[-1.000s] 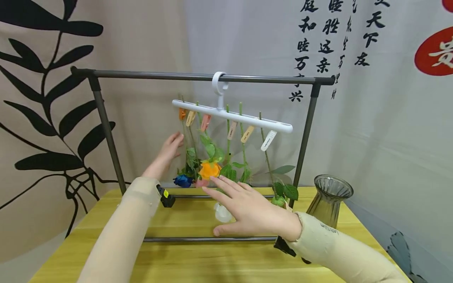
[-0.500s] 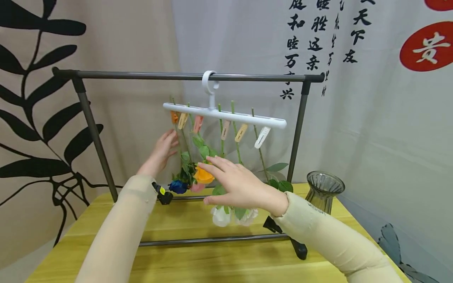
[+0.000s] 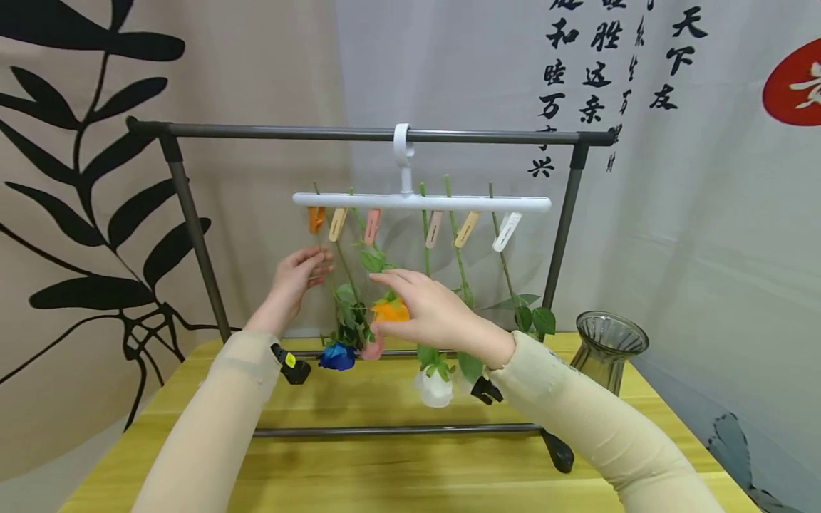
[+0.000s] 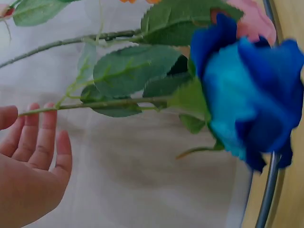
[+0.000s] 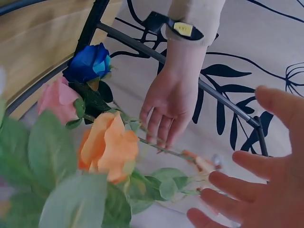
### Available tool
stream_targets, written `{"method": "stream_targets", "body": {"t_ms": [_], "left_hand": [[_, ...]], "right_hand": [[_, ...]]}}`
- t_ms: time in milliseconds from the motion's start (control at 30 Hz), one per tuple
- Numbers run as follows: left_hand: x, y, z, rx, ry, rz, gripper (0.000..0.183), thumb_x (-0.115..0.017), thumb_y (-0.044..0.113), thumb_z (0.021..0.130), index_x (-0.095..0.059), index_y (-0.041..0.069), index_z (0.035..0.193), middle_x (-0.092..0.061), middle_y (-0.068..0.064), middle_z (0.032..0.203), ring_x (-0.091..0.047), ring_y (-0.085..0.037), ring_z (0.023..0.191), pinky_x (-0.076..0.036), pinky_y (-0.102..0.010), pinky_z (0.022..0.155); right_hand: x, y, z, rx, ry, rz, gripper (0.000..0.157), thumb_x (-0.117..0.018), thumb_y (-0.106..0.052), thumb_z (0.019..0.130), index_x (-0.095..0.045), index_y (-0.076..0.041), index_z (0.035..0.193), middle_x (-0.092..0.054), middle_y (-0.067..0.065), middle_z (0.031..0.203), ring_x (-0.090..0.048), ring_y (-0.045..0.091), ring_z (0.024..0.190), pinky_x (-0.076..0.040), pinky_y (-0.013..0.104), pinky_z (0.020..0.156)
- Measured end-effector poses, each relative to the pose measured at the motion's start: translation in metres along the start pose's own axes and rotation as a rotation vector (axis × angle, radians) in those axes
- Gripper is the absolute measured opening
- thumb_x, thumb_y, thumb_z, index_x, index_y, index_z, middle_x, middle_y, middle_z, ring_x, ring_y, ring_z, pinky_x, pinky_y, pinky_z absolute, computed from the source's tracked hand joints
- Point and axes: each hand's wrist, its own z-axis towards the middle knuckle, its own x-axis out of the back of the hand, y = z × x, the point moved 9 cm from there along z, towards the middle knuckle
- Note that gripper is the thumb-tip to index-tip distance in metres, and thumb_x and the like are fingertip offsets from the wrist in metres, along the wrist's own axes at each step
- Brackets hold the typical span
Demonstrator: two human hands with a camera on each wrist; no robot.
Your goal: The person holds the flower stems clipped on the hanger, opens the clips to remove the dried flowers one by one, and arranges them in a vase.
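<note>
My left hand (image 3: 298, 281) is at the stem of a blue rose (image 3: 337, 356), thumb and fingers pinching it below the orange clip (image 3: 316, 219). In the left wrist view the stem (image 4: 95, 104) runs from the fingertips to the large bloom. My right hand (image 3: 442, 313), fingers spread and holding nothing, is in front of the hanging flowers, overlapping the orange rose (image 3: 388, 309) in the head view. A pink rose (image 3: 373, 348) and a white rose (image 3: 435, 388) also hang head down. Their stems are clipped under a white hanger (image 3: 359, 201).
The hanger hooks over the top bar (image 3: 269, 132) of a dark metal rack on a wooden table (image 3: 385, 470). A smoky glass vase (image 3: 606, 349) stands at the right. Behind is a curtain printed with leaves and characters.
My left fingers have closed in on the blue rose's stem. The hanger has swung round to face me squarely. My right hand has risen slightly, still open.
</note>
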Motion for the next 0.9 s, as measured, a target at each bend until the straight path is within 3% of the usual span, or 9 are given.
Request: {"method": "stream_targets", "body": {"t_ms": [167, 400, 633, 767, 900], "left_hand": [[0.014, 0.002, -0.012, -0.028, 0.031, -0.056, 0.044, -0.059, 0.019, 0.099, -0.05, -0.002, 0.136, -0.066, -0.001, 0.111, -0.066, -0.009, 0.09, -0.053, -0.028, 0.084], [0.024, 0.013, -0.031, -0.084, 0.057, -0.084, 0.044, -0.062, 0.017, 0.097, -0.052, -0.005, 0.133, -0.069, 0.005, 0.099, -0.068, -0.013, 0.088, -0.055, -0.03, 0.079], [0.033, 0.025, -0.048, -0.175, 0.122, -0.002, 0.036, -0.061, 0.016, 0.097, -0.058, -0.006, 0.126, -0.069, 0.009, 0.096, -0.069, -0.01, 0.082, -0.055, -0.025, 0.073], [0.034, 0.028, -0.055, -0.205, 0.145, 0.031, 0.032, -0.061, 0.016, 0.097, -0.06, -0.007, 0.12, -0.068, 0.006, 0.095, -0.068, -0.011, 0.078, -0.055, -0.025, 0.073], [0.036, 0.03, -0.064, -0.231, 0.15, 0.024, 0.026, -0.061, 0.016, 0.097, -0.062, -0.004, 0.114, -0.067, -0.005, 0.091, -0.067, -0.013, 0.074, -0.055, -0.026, 0.071]], "right_hand": [[-0.002, 0.001, 0.017, -0.031, 0.064, 0.174, 0.059, -0.065, -0.041, 0.092, -0.047, -0.017, 0.143, -0.047, 0.0, 0.143, -0.047, 0.018, 0.127, -0.041, 0.038, 0.102], [-0.007, 0.001, 0.047, -0.08, 0.173, 0.581, 0.04, -0.063, -0.029, 0.095, -0.058, -0.014, 0.132, -0.06, 0.001, 0.13, -0.055, 0.016, 0.117, -0.047, 0.039, 0.095], [-0.022, -0.016, 0.077, -0.088, 0.17, 0.962, 0.043, -0.056, -0.018, 0.099, -0.05, -0.006, 0.14, -0.053, 0.009, 0.14, -0.053, 0.017, 0.123, -0.044, 0.032, 0.099], [-0.032, -0.027, 0.09, -0.118, 0.154, 1.066, 0.049, -0.054, -0.019, 0.101, -0.042, -0.008, 0.146, -0.045, 0.008, 0.147, -0.047, 0.018, 0.13, -0.042, 0.032, 0.102], [-0.04, -0.04, 0.103, -0.161, 0.128, 1.06, 0.059, -0.054, -0.026, 0.101, -0.03, -0.009, 0.152, -0.034, 0.006, 0.154, -0.036, 0.017, 0.137, -0.036, 0.034, 0.107]]}}
